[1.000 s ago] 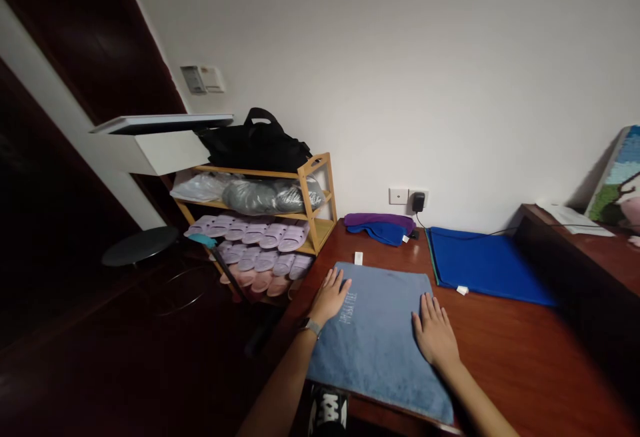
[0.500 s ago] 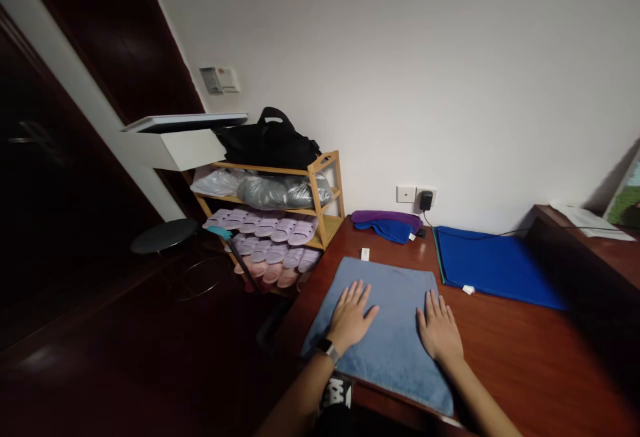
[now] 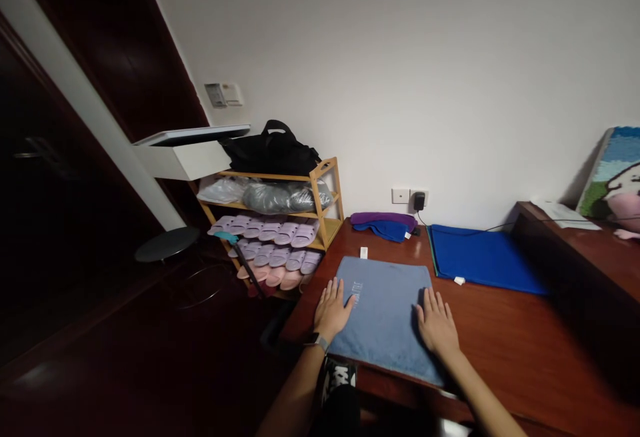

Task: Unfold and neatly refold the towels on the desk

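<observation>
A light blue folded towel (image 3: 385, 314) lies flat on the brown desk, with pale lettering near its left side and a white tag (image 3: 364, 252) at its far edge. My left hand (image 3: 333, 310), with a watch on the wrist, rests flat over the towel's left edge, fingers stretched out. On the opposite side, my right hand (image 3: 438, 324) lies flat along the right edge, also open. Neither hand grips anything.
Folded blue cloth (image 3: 487, 257) lies to the right, and purple and blue cloths (image 3: 383, 224) sit by the wall near a plugged-in charger (image 3: 419, 201). A wooden rack (image 3: 320, 207) with slippers and a black bag stands left, beside a round stool (image 3: 167, 244).
My left hand has slid left from the towel's surface to its left edge, uncovering the lettering. My right hand stays by the right edge. The view has shifted slightly right.
</observation>
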`<state>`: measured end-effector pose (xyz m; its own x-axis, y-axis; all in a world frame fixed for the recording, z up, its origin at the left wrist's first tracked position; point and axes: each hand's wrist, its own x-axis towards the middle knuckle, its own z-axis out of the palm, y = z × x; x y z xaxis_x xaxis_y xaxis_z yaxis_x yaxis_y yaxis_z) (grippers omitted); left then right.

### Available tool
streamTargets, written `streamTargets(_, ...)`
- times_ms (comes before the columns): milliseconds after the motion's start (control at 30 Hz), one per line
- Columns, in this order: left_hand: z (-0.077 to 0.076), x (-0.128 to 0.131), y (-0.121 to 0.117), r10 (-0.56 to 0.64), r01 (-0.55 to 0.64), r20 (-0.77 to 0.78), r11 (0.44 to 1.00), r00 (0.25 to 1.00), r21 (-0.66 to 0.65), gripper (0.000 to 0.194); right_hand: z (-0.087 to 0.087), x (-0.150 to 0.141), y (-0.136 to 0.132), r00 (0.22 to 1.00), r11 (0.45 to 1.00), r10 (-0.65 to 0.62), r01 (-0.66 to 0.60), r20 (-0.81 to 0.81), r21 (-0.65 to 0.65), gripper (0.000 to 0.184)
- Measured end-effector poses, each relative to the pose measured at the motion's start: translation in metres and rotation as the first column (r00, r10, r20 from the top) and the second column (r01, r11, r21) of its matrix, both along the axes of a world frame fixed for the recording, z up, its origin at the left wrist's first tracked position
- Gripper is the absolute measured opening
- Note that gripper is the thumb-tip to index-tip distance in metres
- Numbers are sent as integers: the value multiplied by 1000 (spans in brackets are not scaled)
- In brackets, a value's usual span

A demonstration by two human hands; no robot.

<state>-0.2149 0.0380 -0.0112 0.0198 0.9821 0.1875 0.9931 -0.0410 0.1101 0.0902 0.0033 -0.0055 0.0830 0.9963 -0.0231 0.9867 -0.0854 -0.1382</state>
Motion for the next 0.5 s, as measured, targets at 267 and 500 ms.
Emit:
streamTargets(267, 18, 43, -5, -184, 184, -7, 980, 983, 80, 66, -17, -5, -51, 999, 1000, 15, -14, -47, 19, 70)
streamTargets(500, 13, 133, -31, -663, 664, 71, 748, 745, 15, 65, -7, -3, -52, 997, 997, 72, -71, -34, 24, 67)
